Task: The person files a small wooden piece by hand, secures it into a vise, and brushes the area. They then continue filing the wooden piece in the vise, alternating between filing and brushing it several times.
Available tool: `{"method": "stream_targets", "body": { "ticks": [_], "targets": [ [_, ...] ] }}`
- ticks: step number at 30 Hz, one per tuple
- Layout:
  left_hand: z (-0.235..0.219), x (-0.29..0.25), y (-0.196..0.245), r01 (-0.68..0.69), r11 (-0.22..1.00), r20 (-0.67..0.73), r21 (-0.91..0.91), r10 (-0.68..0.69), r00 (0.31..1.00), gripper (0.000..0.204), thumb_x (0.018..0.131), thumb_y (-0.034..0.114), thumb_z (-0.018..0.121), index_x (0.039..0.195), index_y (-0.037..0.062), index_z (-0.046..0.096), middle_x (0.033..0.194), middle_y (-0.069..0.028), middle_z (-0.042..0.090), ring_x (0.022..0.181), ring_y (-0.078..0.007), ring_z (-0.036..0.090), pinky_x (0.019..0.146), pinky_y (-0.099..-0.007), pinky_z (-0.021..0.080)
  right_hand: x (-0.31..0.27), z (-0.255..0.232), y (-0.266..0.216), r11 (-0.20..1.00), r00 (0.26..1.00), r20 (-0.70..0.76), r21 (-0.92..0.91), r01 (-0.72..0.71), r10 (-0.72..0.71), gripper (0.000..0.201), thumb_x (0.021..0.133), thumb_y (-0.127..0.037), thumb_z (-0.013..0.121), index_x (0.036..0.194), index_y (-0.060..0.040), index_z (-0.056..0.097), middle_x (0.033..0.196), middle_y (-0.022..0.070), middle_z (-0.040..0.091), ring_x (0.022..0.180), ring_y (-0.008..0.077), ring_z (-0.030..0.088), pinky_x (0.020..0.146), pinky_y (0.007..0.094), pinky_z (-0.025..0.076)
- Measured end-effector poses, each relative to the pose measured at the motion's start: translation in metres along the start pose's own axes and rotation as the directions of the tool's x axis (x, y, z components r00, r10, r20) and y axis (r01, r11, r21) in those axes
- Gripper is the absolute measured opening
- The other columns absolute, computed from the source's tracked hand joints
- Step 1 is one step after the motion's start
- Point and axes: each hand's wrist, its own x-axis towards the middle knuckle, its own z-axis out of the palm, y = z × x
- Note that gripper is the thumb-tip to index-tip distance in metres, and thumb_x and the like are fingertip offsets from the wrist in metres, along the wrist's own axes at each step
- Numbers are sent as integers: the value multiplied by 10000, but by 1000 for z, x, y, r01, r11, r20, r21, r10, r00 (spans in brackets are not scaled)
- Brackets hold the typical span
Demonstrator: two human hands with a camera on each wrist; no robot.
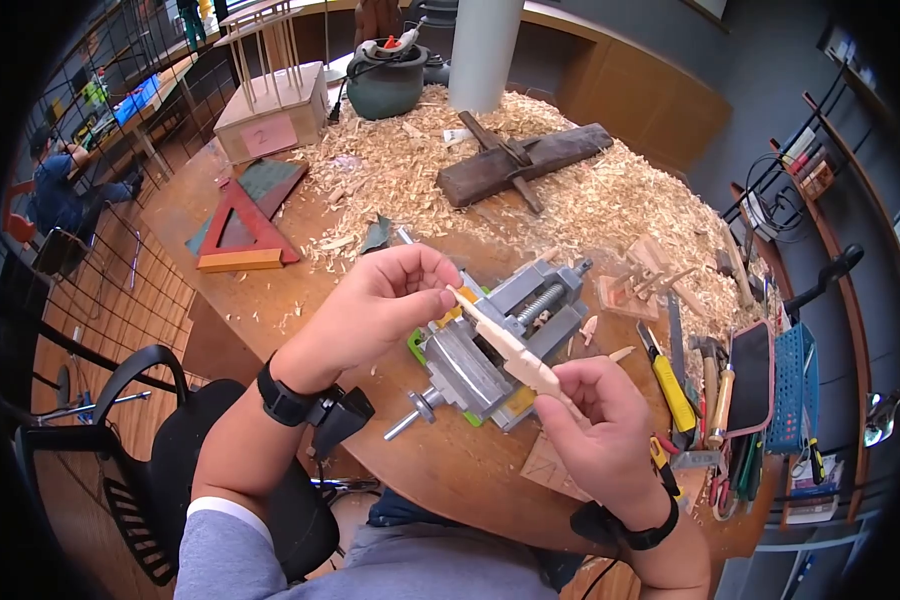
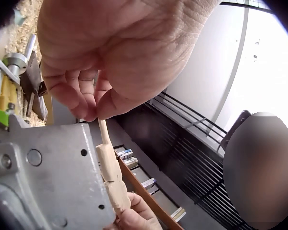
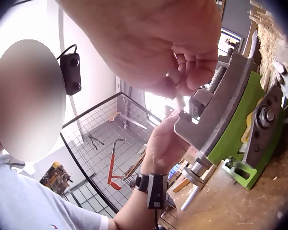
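Note:
A pale carved wooden piece (image 1: 510,350) is held in the air above the grey metal vise (image 1: 465,365), slanting down to the right in the head view. The left hand (image 1: 395,300) pinches its thin upper end between thumb and fingertips. At the lower end, the right hand (image 1: 602,420) grips it with thumb and fingers. In the left wrist view the wooden piece (image 2: 110,167) shows a narrow stem and notches along a thicker body. The right wrist view hides most of the piece behind the right hand (image 3: 182,62).
Wood shavings (image 1: 610,210) cover the table's far side, around a dark wooden tool (image 1: 525,165). A red triangle frame (image 1: 250,230) lies at left. A yellow cutter (image 1: 673,390), hammers and a blue basket (image 1: 792,385) are at right. A chair (image 1: 200,450) stands at the near left.

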Motion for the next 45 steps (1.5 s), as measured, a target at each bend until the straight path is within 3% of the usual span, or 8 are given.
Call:
{"method": "stream_targets", "body": {
  "ticks": [2,6,8,36,39,41,43,45],
  "targets": [
    [-1,0,-1,20,1000,-9,16,-20,1000,153,943,122,703,1067,51,647,921,14,667,826,-58,626,741,-221,510,1,-3,5,964,997,47,-253,76,-66,170,874,-14,733,1009,-3,630,880,42,613,697,80,605,604,241,512],
    [-2,-2,-2,57,998,-11,9,-57,998,149,946,120,702,1065,51,647,922,15,668,835,-59,628,746,-223,510,2,2,5,950,991,41,-282,136,-129,185,835,4,747,984,-1,638,859,62,598,688,101,604,589,248,505],
    [-2,-1,-6,44,999,-11,-3,-44,999,143,953,121,695,1068,51,645,916,14,667,832,-59,624,745,-222,504,2,4,-2,877,968,93,-410,250,-232,201,824,12,751,986,-6,634,853,72,592,675,124,603,581,257,504],
    [0,-1,-18,82,994,-53,-75,-86,995,169,955,109,683,1101,57,614,923,17,639,811,-66,586,740,-218,474,5,7,8,872,959,111,-398,285,-262,214,808,-1,782,968,-11,641,853,73,598,656,131,612,556,257,504],
    [0,0,-19,81,991,-53,-107,-88,995,153,955,102,679,1088,67,612,922,22,629,815,-66,588,741,-222,475,7,0,9,934,974,115,-282,221,-196,190,844,-49,779,980,-10,651,858,60,614,663,116,607,561,253,497],
    [-1,0,-20,97,982,-57,-162,-108,993,138,959,97,671,1080,78,607,935,23,623,827,-70,594,753,-224,477,16,-14,7,971,997,28,-223,81,-76,174,893,-121,761,972,-5,657,882,44,639,694,94,604,598,258,503],
    [0,0,-21,101,978,-64,-184,-114,991,133,965,99,668,1077,71,602,935,17,625,826,-72,591,757,-227,479,40,-32,10,934,989,-56,-339,111,-138,226,966,-185,691,1072,10,651,965,43,658,785,85,606,694,262,516],
    [1,0,-21,98,973,-67,-209,-114,991,130,971,101,665,1075,63,597,936,11,627,826,-75,588,761,-231,481,70,-44,10,955,990,-84,-287,80,-109,288,998,-223,650,1155,17,629,1029,57,664,868,102,613,772,268,512]
  ]
}}
